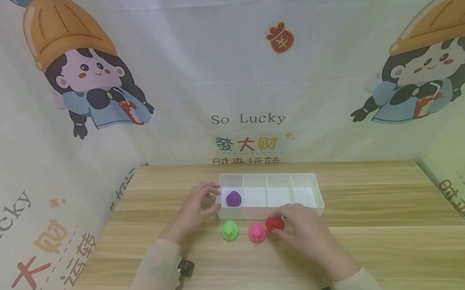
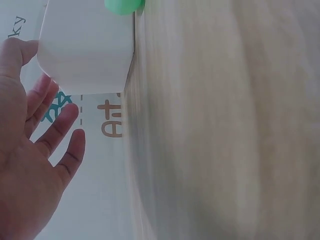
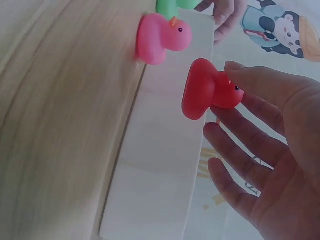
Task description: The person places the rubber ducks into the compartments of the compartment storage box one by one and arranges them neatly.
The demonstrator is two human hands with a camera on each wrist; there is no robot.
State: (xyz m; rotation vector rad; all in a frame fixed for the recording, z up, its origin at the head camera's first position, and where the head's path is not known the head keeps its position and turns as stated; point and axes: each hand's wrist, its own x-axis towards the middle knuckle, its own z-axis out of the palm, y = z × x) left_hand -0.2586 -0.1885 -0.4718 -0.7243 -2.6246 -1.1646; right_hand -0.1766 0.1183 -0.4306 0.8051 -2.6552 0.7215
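A white divided box [image 1: 252,214] stands on the table, a purple rubber duck [image 1: 233,199] in its leftmost compartment. My left hand [image 1: 197,206] is at the box's left end; in the left wrist view, its thumb and a finger [image 2: 42,95] touch or nearly touch the box edge, the other fingers spread loosely. Pinched by the head between thumb and fingers of my right hand [image 1: 305,227] is a red rubber duck [image 3: 200,92], held above the table in front of the box. A pink rubber duck [image 1: 257,232] and a green rubber duck [image 1: 229,230] sit before the box.
The wooden table [image 1: 388,258] runs back to a printed cloth [image 1: 180,94] hanging behind and at both sides. Dark wrist-strap pieces [image 1: 185,267] show by both sleeves. The box's other compartments lie right of the purple duck.
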